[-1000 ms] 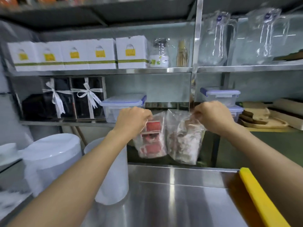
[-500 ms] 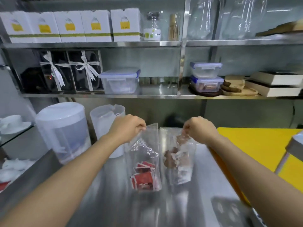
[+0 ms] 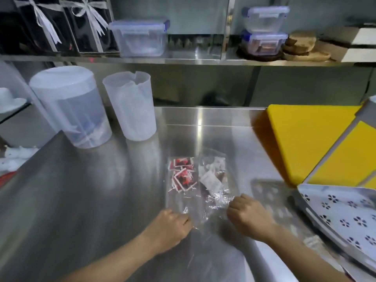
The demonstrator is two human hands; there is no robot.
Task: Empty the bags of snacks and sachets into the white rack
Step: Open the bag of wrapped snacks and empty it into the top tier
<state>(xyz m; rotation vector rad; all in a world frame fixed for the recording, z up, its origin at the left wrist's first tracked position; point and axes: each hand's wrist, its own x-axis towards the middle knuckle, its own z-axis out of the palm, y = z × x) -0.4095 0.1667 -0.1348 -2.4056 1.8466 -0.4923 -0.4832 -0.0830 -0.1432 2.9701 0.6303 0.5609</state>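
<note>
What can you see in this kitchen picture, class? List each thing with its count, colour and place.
clear bag of red sachets: 1, clear with red and white packets, flat on the counter, centre
clear bag of pale snacks: 1, clear with white and brown contents, beside the first, to its right
steel counter: 1, silver, foreground
white rack: 1, white with flower-shaped holes, right edge
yellow board: 1, yellow, right rear of counter
plastic jugs: 2, translucent white, left rear of counter
lidded tubs: 3, clear with blue clips, shelf
black gift boxes: 2, black with white ribbon, shelf left
left hand: 1, grip on near bag edge
right hand: 1, grip on near bag edge
</note>
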